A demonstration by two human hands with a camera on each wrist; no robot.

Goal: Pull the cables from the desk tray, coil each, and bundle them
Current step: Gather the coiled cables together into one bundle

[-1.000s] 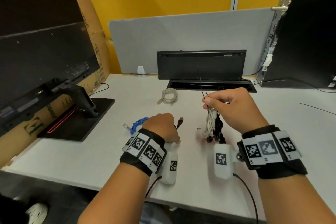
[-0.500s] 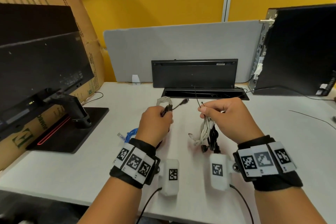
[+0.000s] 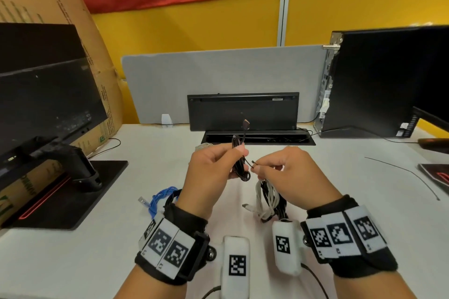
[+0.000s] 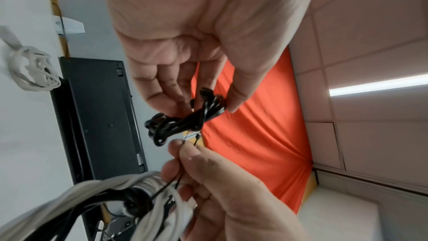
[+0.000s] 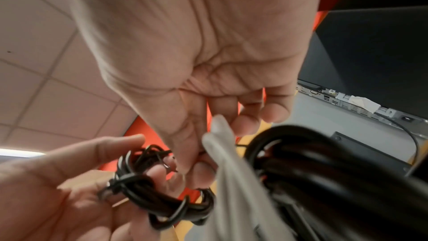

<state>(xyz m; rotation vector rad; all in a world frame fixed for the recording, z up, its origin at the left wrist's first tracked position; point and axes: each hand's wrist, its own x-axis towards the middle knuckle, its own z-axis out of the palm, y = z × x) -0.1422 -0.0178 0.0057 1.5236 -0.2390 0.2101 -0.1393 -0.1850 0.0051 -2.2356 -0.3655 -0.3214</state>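
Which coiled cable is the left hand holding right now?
The small black coil, gripped by the left hand above the desk. The blue coil lies on the desk; the white-and-black bundle hangs from the right hand.

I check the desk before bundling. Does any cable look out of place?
Yes. The blue cable lies loose on the desk near the left wrist, apart from the white and black bundle hanging from the right hand.

Light: bright and even, from a long white ceiling lamp (image 4: 377, 84).
Shadows: soft, weak.
Edges: bent by the wide lens.
Blur: near grey-white cable bundle (image 5: 241, 180) was unsharp.
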